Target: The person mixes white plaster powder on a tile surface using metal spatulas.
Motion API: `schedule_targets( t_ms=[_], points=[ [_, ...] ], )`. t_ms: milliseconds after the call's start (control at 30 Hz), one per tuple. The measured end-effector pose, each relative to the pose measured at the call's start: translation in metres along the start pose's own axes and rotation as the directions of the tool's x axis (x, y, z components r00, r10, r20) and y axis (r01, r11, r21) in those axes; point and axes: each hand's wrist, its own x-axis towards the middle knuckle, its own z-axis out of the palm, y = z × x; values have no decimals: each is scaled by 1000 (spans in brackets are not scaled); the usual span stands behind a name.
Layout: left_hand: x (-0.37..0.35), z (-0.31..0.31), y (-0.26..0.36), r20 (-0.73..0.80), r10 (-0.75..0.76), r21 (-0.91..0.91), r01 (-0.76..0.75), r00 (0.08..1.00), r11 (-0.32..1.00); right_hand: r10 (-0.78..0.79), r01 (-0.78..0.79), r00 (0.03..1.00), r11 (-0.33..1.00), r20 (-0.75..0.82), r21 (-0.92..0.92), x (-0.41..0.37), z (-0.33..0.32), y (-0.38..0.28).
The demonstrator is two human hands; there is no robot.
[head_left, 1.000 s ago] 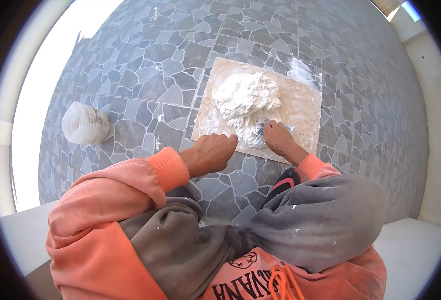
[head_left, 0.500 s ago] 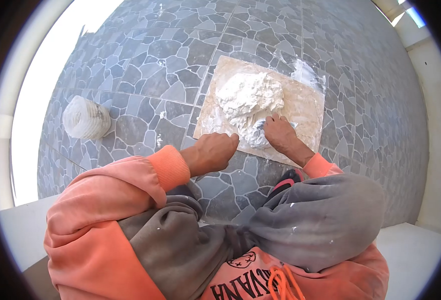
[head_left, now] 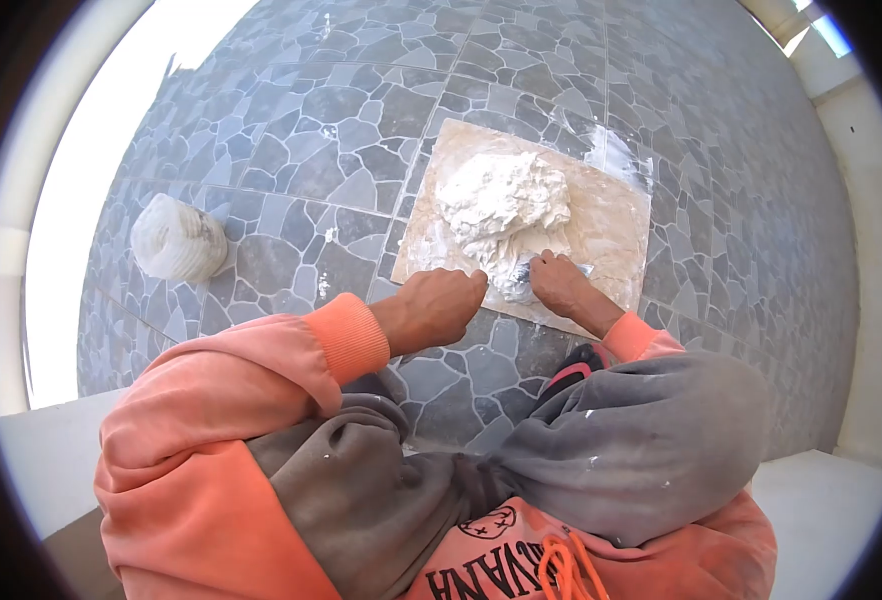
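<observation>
A thick heap of white putty (head_left: 506, 195) sits on a tan, smeared board (head_left: 611, 215) on the floor. My right hand (head_left: 567, 287) is closed around a putty knife (head_left: 524, 278), at the near end of the heap. Grey metal of the blade shows on the left of the fingers, against the putty, and a little on their right. My left hand (head_left: 439, 308) is closed in a fist by the board's near left edge. Its knuckles face up, and whatever its fingers hold, if anything, is hidden.
A translucent ribbed plastic tub (head_left: 176, 240) stands on the stone-patterned tile floor (head_left: 331, 110) to the left. White smears (head_left: 611, 155) mark the tiles beyond the board. My shoe (head_left: 573, 368) is close to the board's near edge.
My right hand has drawn slightly toward me with the putty knife. My left hand stays closed in nearly the same place, and the whole view has shifted a little.
</observation>
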Motion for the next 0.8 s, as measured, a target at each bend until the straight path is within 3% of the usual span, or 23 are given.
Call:
schedule_targets(
  t_ms=[100, 200, 300, 400, 433, 533, 600, 700, 800],
  points=[
    [-2, 3, 0, 14, -6, -20, 6, 1000, 1000, 24, -24, 999, 1000, 26, 10, -8, -40, 7],
    [0, 2, 3, 8, 21, -15, -21, 1000, 1000, 109, -109, 988, 994, -109, 7, 1, -14, -3],
    [-1, -2, 2, -3, 8, -7, -8, 1000, 1000, -1, 1, 1000, 1000, -24, 3, -4, -1, -17],
    [-2, 5, -1, 2, 0, -21, 0, 1000, 1000, 34, -37, 998, 998, -45, -49, -4, -52, -14],
    [-1, 5, -3, 5, 4, -17, -4, 1000, 1000, 73, -82, 990, 994, -118, -75, 0, -53, -14],
    [1, 4, 1, 0, 27, -10, -27, 1000, 1000, -1, -6, 993, 998, -121, -60, 12, -15, -14],
    [1, -3, 4, -7, 23, -6, -23, 1000, 1000, -50, 49, 997, 999, -54, -13, 10, -1, -12],
    [-3, 4, -3, 1, 6, -35, -6, 1000, 999, -25, 23, 999, 998, 35, 57, 2, -45, -3],
    [-1, 6, -2, 22, 26, -39, -26, 999, 999, 93, -106, 983, 991, -159, -76, 9, -33, -5]
  ],
)
